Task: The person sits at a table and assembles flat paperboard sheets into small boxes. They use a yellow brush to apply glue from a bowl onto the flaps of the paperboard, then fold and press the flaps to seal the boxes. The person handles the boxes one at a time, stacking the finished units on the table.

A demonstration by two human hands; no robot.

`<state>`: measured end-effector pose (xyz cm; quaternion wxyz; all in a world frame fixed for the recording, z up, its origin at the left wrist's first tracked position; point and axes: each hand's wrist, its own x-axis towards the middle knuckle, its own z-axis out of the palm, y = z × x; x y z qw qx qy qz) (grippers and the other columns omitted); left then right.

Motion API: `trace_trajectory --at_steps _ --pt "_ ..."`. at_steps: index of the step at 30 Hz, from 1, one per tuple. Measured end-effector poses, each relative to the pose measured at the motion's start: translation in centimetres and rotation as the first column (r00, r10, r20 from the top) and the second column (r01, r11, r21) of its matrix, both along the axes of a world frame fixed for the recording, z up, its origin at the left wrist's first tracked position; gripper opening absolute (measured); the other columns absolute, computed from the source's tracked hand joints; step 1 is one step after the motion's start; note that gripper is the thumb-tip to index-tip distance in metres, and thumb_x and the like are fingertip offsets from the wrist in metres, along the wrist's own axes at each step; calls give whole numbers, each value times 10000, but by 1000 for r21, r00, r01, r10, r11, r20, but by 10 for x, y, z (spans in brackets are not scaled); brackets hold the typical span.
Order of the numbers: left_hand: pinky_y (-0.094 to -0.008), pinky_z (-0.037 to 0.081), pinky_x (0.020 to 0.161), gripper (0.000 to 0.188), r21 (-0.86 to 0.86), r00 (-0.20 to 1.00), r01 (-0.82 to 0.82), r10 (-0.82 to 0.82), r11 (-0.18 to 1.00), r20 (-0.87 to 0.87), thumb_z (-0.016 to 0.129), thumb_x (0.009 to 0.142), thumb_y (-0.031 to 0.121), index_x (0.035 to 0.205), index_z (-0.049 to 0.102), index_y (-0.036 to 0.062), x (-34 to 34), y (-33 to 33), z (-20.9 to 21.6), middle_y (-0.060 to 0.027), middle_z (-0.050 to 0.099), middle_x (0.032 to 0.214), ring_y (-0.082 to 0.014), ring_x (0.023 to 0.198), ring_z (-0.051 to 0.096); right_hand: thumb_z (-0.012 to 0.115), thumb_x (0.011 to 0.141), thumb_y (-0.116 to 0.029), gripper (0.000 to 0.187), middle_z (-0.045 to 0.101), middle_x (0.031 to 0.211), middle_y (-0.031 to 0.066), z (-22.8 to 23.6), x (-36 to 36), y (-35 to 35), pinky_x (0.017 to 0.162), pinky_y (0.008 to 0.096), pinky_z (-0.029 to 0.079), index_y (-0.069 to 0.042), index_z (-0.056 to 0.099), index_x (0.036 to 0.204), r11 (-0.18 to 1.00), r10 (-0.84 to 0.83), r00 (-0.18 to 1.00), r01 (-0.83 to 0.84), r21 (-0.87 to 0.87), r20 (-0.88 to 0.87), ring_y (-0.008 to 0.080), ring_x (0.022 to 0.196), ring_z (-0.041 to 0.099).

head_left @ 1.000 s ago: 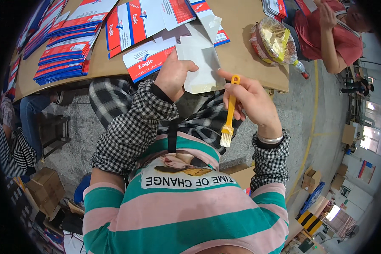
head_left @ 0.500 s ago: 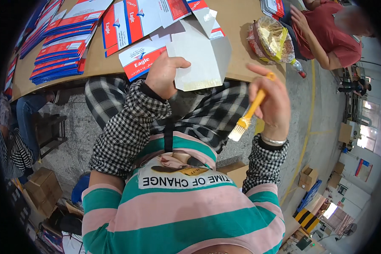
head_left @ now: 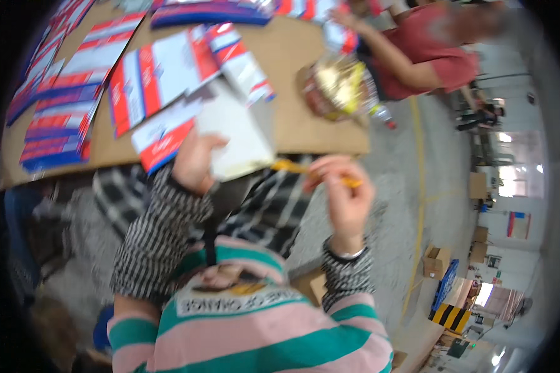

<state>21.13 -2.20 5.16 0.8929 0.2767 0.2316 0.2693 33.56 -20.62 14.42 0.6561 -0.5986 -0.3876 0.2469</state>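
Note:
My left hand (head_left: 196, 163) grips the near left edge of an unfolded carton (head_left: 238, 133), thumb on top, its plain white inner face turned up. The carton juts over the table's front edge above my lap. A yellow-handled brush (head_left: 295, 166) is in my right hand (head_left: 343, 189), its fingers closed around the handle. The brush's far end is at the carton's near right corner; motion blur hides whether the bristles touch it. Beneath and beside the white panel lie printed red, white and blue cartons (head_left: 158, 78).
Stacked flat cartons (head_left: 68, 109) cover the left of the brown table (head_left: 292, 56). A plastic-lined bowl (head_left: 336, 87) of pale paste stands at its right edge, a plastic bottle (head_left: 382, 115) beside it. A co-worker in a red shirt (head_left: 420, 56) sits at the far right, a hand near more cartons.
My right hand has brought the brush from right of my lap to the carton's near corner, turning it to point left. The whole view has shifted; my left hand keeps its grip.

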Motion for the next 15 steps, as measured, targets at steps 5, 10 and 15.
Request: trace_trajectory --at_steps 5,10,15 --pt "-425 454 941 567 -98 998 54 -52 994 23 412 717 -58 1282 385 -22 8 4 12 -169 520 1200 -305 1095 543 541 873 37 36 600 971 130 13 3 2 632 231 519 40 568 897 1000 -14 1000 13 -20 -19 122 727 602" --pt "-427 457 931 547 -89 998 9 -15 996 -63 421 740 -48 1285 375 -22 10 3 13 -167 511 1195 -302 1087 536 539 876 32 40 602 970 131 11 2 3 625 229 506 37 572 898 999 -39 999 39 -8 24 123 720 598" --pt "-418 474 899 526 -143 999 14 -18 990 -26 427 737 -45 1262 403 -25 9 3 25 -161 532 1169 -288 1065 549 530 880 26 48 610 961 140 12 1 4 623 247 504 36 577 885 997 -63 993 67 -42 96 135 702 599"
